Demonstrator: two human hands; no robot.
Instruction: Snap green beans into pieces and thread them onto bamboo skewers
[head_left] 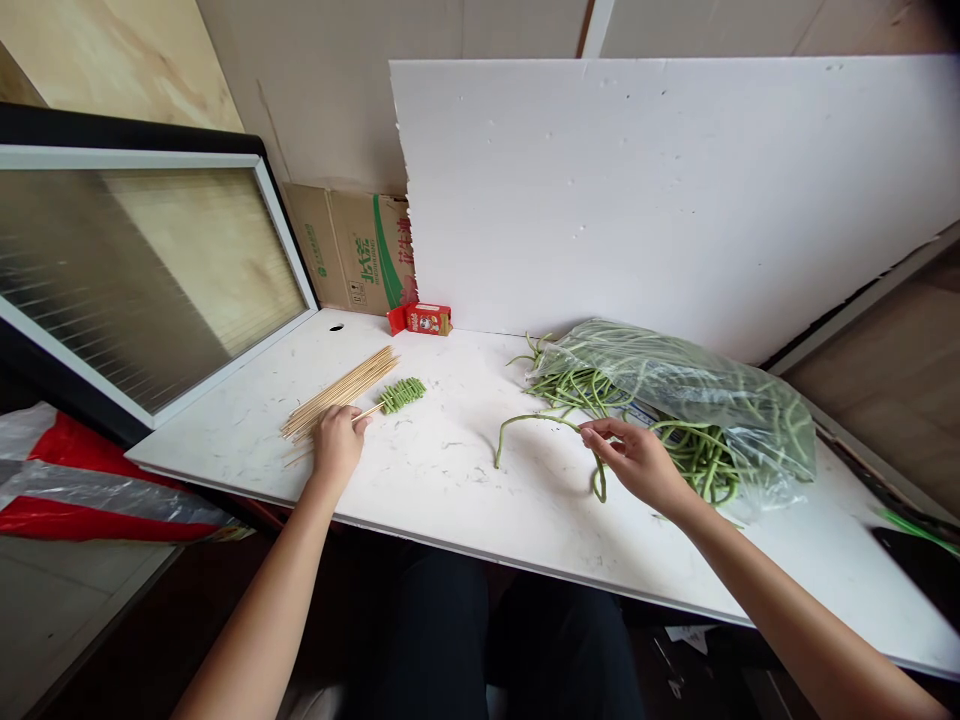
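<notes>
My left hand (340,440) is closed on a thin wooden skewer (366,411), beside a bundle of loose bamboo skewers (341,388) on the white table. Green bean (403,394) is threaded in close folds on the far end of that skewer. With thumb and fingertips, my right hand (626,455) pinches a long green bean (525,418); one end reaches left and another part curls down below the fingers. Right behind this hand lies a clear plastic bag (675,380) of long green beans, with many spilling out (697,460).
A small red box (427,319) stands at the back, before a brown cardboard carton (352,250). A white board (637,200) rises along the table's rear edge. The framed glass panel (165,270) leans at left. The table's front edge (480,552) runs above my legs.
</notes>
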